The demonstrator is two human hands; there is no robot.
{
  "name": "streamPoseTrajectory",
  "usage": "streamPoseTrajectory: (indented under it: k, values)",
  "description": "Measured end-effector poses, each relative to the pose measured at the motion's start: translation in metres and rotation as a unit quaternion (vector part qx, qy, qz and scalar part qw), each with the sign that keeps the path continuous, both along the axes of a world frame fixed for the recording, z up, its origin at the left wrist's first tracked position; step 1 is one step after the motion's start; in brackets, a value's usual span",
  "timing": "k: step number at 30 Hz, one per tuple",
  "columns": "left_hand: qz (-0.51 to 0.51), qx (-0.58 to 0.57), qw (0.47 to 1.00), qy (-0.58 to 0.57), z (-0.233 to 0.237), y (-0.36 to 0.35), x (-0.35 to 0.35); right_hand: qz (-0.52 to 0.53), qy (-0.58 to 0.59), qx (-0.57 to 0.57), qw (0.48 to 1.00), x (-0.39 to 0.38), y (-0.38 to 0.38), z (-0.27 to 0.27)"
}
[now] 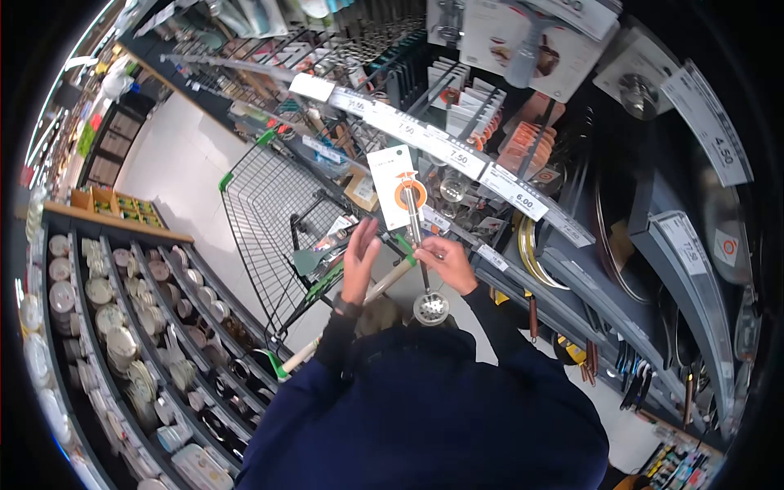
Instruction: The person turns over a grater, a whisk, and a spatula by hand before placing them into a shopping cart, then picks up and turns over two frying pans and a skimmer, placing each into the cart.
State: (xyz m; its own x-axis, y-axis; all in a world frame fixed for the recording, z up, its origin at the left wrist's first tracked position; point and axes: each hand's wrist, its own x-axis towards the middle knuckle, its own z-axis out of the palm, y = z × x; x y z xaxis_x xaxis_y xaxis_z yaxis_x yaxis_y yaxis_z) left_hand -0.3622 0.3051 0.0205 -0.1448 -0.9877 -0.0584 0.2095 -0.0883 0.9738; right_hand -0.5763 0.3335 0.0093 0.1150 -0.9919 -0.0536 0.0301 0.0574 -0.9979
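Note:
My right hand [447, 263] pinches the thin metal handle of a small perforated skimmer [431, 309], whose round holed head hangs toward me. A white and orange packaging card [385, 184] is attached at the handle's far end. Left of the card's lower edge, my left hand [359, 255] is raised with its fingers extended, holding nothing. Both hands are over the handle bar [384, 286] of a shopping cart.
The wire shopping cart [253, 220] has a green utensil [307, 261] and other packaged goods in it. Kitchen tools hang behind price rails [425, 139] ahead and right. Shelves of stacked dishes [122, 343] line the left, beside a pale floor aisle [184, 147].

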Motion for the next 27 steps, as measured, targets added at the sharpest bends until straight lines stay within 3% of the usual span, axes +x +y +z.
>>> streamPoseTrajectory:
  k: [2,11,21,25,27]
  values:
    - [0.007,0.029,0.999,0.025,0.021,-0.017,-0.001,0.028,-0.058,0.032,0.997,0.012,-0.003,0.018]
    - [-0.012,0.046,0.996,0.076,0.050,-0.027,0.005,0.089,-0.078,0.036,0.992,0.043,0.001,0.046]
    - [-0.023,-0.004,1.000,-0.011,0.074,-0.016,0.011,0.071,-0.083,0.035,0.993,0.053,0.013,0.053]
    - [-0.016,0.002,0.999,0.045,0.077,-0.013,0.010,0.038,-0.101,0.017,0.994,0.059,0.017,0.062]
    - [-0.017,-0.002,1.000,0.021,0.075,-0.013,0.013,0.043,-0.096,0.013,0.994,0.061,0.019,0.062]
